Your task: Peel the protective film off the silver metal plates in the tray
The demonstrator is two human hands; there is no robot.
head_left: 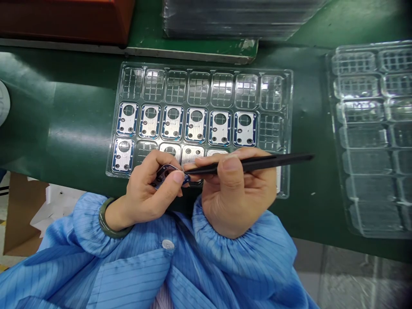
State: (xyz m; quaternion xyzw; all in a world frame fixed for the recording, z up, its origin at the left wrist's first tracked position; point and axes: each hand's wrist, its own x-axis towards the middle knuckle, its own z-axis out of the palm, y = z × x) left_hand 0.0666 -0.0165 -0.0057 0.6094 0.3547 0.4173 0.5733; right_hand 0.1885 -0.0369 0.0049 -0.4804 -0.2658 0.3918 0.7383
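In the head view, our left hand (pixel 151 191)'s fingers pinch a small plate (pixel 160 177) above the near edge of the clear tray (pixel 291 96) on the tabletop (pixel 77 107); our right hand (pixel 240 193)'s fingers grip black tweezers (pixel 267 162), tips at that plate. We judge this piece unfinished, not yet set down. Six silver plates (pixel 197 125) fill most of the tray's middle row, another its near left corner; whether those are done, we cannot tell.
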